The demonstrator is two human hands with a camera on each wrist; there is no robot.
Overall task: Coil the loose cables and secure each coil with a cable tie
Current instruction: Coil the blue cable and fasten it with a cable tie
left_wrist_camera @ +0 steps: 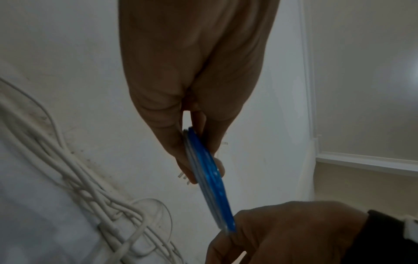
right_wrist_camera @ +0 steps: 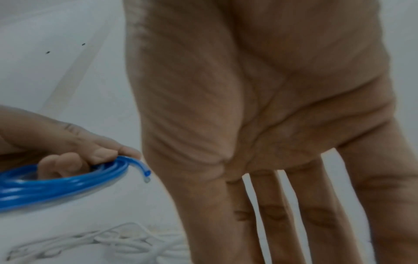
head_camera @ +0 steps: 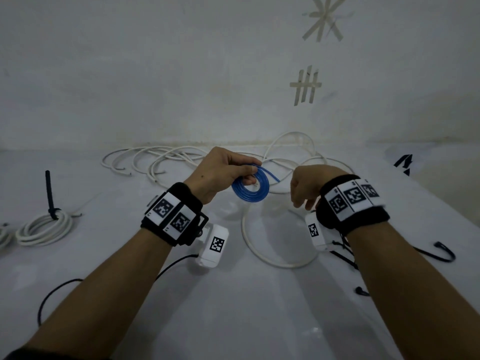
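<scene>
A small blue cable coil [head_camera: 250, 188] hangs above the table, pinched at its upper rim between the thumb and fingers of my left hand [head_camera: 248, 172]. Its free end [right_wrist_camera: 145, 174] sticks out toward my right hand. In the left wrist view the blue coil [left_wrist_camera: 209, 180] is seen edge-on under my left hand's fingers [left_wrist_camera: 181, 157]. My right hand [head_camera: 301, 201] hovers just right of the coil, fingers hanging down, holding nothing. The right wrist view shows its palm [right_wrist_camera: 282, 134] flat with straight fingers. In the head view a gap separates it from the coil.
Loose white cables [head_camera: 166, 162] tangle along the wall at the back. One white cable loop [head_camera: 259, 245] lies under my hands. A white coil [head_camera: 44, 229] bound with a black cable tie [head_camera: 50, 193] sits far left. Black ties [head_camera: 441, 253] lie at the right.
</scene>
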